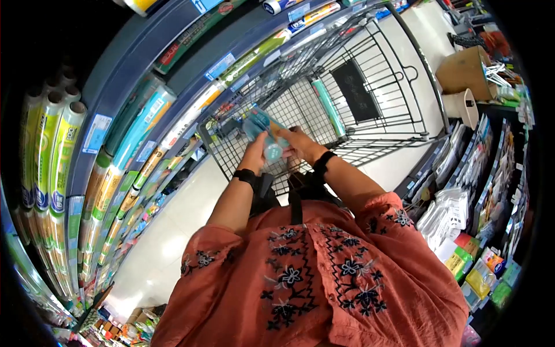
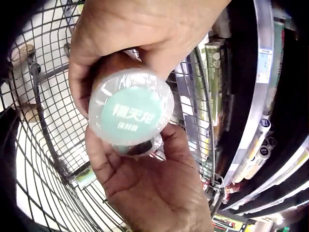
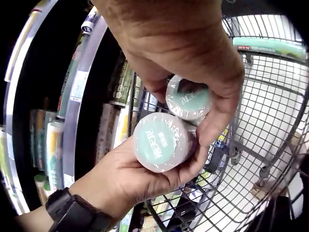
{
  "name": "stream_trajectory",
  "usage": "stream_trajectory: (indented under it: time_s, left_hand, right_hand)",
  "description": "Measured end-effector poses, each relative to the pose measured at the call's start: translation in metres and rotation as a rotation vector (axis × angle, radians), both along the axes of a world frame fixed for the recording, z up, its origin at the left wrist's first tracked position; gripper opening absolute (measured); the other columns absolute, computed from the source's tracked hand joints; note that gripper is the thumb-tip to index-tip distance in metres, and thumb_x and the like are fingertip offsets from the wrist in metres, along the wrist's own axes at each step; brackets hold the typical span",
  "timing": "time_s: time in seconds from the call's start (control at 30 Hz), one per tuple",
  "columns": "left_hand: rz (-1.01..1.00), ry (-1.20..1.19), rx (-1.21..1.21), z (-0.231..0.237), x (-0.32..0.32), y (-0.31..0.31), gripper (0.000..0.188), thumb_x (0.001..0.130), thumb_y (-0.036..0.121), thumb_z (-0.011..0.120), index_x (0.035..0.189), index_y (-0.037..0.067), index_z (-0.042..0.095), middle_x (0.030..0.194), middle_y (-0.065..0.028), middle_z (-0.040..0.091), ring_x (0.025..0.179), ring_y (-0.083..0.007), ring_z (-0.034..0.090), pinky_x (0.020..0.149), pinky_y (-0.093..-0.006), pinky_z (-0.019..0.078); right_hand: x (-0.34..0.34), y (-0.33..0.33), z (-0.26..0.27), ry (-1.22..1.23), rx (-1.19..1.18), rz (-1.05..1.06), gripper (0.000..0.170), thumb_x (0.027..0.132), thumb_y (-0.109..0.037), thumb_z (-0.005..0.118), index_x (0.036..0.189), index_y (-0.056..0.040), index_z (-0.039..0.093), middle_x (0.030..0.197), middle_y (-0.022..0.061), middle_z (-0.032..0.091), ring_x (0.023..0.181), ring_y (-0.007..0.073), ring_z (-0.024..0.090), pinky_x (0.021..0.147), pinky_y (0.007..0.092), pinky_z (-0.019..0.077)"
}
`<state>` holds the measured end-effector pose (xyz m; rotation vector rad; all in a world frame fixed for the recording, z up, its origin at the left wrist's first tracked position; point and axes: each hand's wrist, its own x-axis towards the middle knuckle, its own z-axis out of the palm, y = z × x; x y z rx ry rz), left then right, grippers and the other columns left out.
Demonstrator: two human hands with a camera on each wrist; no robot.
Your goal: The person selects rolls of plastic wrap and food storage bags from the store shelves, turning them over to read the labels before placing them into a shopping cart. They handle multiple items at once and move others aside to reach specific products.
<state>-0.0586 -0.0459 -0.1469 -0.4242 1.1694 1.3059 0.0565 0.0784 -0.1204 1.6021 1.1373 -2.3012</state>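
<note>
Two rolls of cling film in clear wrapping with mint-green round end labels are held side by side above the shopping cart. My left hand (image 1: 254, 153) grips one roll (image 3: 155, 145), its end turned up toward me. The other roll (image 3: 190, 102) sits in my right hand (image 1: 300, 144), whose fingers and thumb curl round it. In the right wrist view the two rolls lie right against each other, and the hands nearly meet around them. The left wrist view shows one round end (image 2: 133, 113) large, mostly covering the second roll.
The black wire cart (image 1: 357, 89) stands in front, with a long mint-green box (image 1: 328, 108) lying inside. Shelves of upright rolls (image 1: 60, 150) run along the left. Hanging packets (image 1: 445, 211) and a cardboard box (image 1: 465, 72) are on the right.
</note>
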Motion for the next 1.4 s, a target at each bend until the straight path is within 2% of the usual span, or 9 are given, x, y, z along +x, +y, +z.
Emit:
stream_trajectory:
  time_s: [0.07, 0.13, 0.17, 0.37, 0.67, 0.97, 1.13, 1.27, 1.4]
  left_hand:
    - [-0.087, 0.046, 0.145, -0.024, -0.001, -0.012, 0.046, 0.097, 0.039, 0.061, 0.122, 0.000, 0.060, 0.103, -0.0096, 0.069, 0.087, -0.0234, 0.070, 0.075, -0.0334, 0.0567]
    - [-0.159, 0.172, 0.016, -0.048, 0.000, -0.012, 0.050, 0.096, 0.041, 0.060, 0.122, -0.002, 0.061, 0.098, -0.0094, 0.070, 0.086, -0.0235, 0.069, 0.075, -0.0331, 0.0552]
    - [-0.205, 0.214, -0.126, -0.035, -0.001, -0.002, 0.050, 0.096, 0.042, 0.060, 0.121, -0.001, 0.062, 0.097, -0.0096, 0.069, 0.085, -0.0233, 0.069, 0.073, -0.0332, 0.0548]
    - [-0.191, 0.296, -0.338, -0.050, -0.005, 0.002, 0.046, 0.095, 0.039, 0.062, 0.114, -0.003, 0.063, 0.096, -0.0110, 0.067, 0.079, -0.0240, 0.068, 0.066, -0.0355, 0.0537]
    - [-0.113, 0.269, -0.315, -0.073, -0.008, -0.037, 0.056, 0.094, 0.039, 0.066, 0.113, -0.013, 0.059, 0.094, -0.0143, 0.065, 0.076, -0.0231, 0.065, 0.058, -0.0365, 0.0494]
    - [-0.398, 0.613, -0.448, -0.130, -0.013, -0.068, 0.068, 0.085, 0.035, 0.070, 0.127, -0.015, 0.049, 0.112, -0.0264, 0.064, 0.098, -0.0368, 0.065, 0.083, -0.0440, 0.0515]
    - [-0.755, 1.049, -0.450, -0.066, -0.001, -0.045, 0.063, 0.087, 0.037, 0.066, 0.124, -0.011, 0.050, 0.118, -0.0341, 0.061, 0.113, -0.0464, 0.060, 0.093, -0.0482, 0.0505]
    - [-0.712, 0.878, -0.317, -0.020, -0.019, -0.030, 0.066, 0.091, 0.037, 0.062, 0.134, -0.011, 0.047, 0.130, -0.0334, 0.054, 0.121, -0.0441, 0.055, 0.101, -0.0448, 0.0452]
    - [-0.434, 1.154, -0.267, 0.042, -0.054, -0.027, 0.056, 0.095, 0.033, 0.060, 0.134, -0.007, 0.049, 0.129, -0.0260, 0.058, 0.114, -0.0347, 0.060, 0.096, -0.0406, 0.0476]
  right_hand:
    - [0.003, 0.009, -0.016, 0.020, -0.008, 0.162, 0.102, 0.079, -0.054, 0.078, 0.135, 0.0145, 0.028, 0.112, 0.0253, 0.058, 0.087, 0.0260, 0.066, 0.056, 0.0362, 0.0592]
    - [-0.003, 0.006, -0.037, -0.021, 0.005, 0.128, 0.089, 0.081, -0.046, 0.079, 0.130, 0.0158, 0.038, 0.105, 0.0212, 0.060, 0.087, 0.0249, 0.065, 0.062, 0.0390, 0.0591]
    - [-0.006, 0.007, -0.050, -0.006, -0.092, 0.095, 0.082, 0.079, -0.038, 0.080, 0.127, 0.0145, 0.039, 0.097, 0.0161, 0.060, 0.065, 0.0233, 0.065, 0.050, 0.0360, 0.0568]
    - [-0.020, 0.007, -0.031, -0.087, -0.062, 0.202, 0.080, 0.078, -0.043, 0.079, 0.126, 0.0124, 0.046, 0.117, 0.0244, 0.056, 0.093, 0.0271, 0.066, 0.063, 0.0366, 0.0594]
    - [-0.019, -0.004, -0.043, -0.044, -0.104, 0.438, 0.070, 0.084, -0.041, 0.075, 0.119, 0.0147, 0.051, 0.112, 0.0203, 0.061, 0.085, 0.0262, 0.071, 0.067, 0.0325, 0.0611]
    - [-0.027, -0.026, -0.050, -0.171, -0.040, 0.659, 0.061, 0.087, -0.045, 0.070, 0.115, 0.0073, 0.058, 0.107, 0.0204, 0.064, 0.077, 0.0290, 0.069, 0.066, 0.0367, 0.0607]
    - [-0.005, -0.058, -0.102, 0.149, 0.576, 1.127, 0.049, 0.092, -0.040, 0.064, 0.102, 0.0078, 0.060, 0.101, 0.0187, 0.063, 0.076, 0.0279, 0.066, 0.068, 0.0420, 0.0588]
    - [-0.048, -0.021, -0.079, 0.050, 0.280, 1.205, 0.056, 0.093, -0.045, 0.058, 0.115, 0.0063, 0.059, 0.101, 0.0184, 0.070, 0.080, 0.0276, 0.068, 0.069, 0.0399, 0.0544]
    - [-0.091, 0.052, 0.020, 0.386, 0.379, 0.704, 0.026, 0.092, -0.029, 0.061, 0.090, -0.0028, 0.062, 0.074, 0.0049, 0.064, 0.061, 0.0144, 0.058, 0.059, 0.0293, 0.0512]
